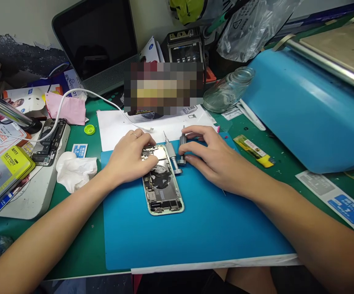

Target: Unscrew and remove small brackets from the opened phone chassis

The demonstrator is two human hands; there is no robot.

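An opened smartphone (164, 188) lies on a blue mat (195, 228), its inner boards and a dark round patch exposed. Across its upper left edge rests my left hand (132, 155), fingers curled at the far edge and thumb over the phone, closed on it. Just right of the phone lies a silver precision screwdriver (171, 151), its tip pointing away from me. Beside that is a darker grey screwdriver (182, 149), with the fingertips of my right hand (209, 157) closed around its handle. Its lower end sits close to the mat.
White paper (112, 126) lies behind the mat, crossed by a white cable (103, 99). At left are a crumpled tissue (77, 173), another opened phone (48, 141) and a yellow battery box (13, 167). A glass jar (226, 92) and a large blue object (296, 110) stand at right.
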